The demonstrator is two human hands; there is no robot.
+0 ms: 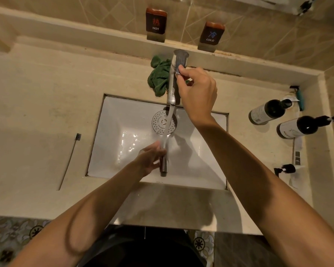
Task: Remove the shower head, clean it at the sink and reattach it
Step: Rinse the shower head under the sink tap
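I had the left hand [152, 158] wrapped around the handle of the shower head [164, 123], holding it inside the sink [112, 143] with its perforated face up near the back wall of the basin. Water from the faucet [173, 81] ran onto it. My right hand [198, 93] pinched the faucet's lever at the counter's back edge, beside a green cloth [159, 76]. A toothbrush [70, 158] lay on the counter left of the sink, dark bottles [268, 111] along its right edge.
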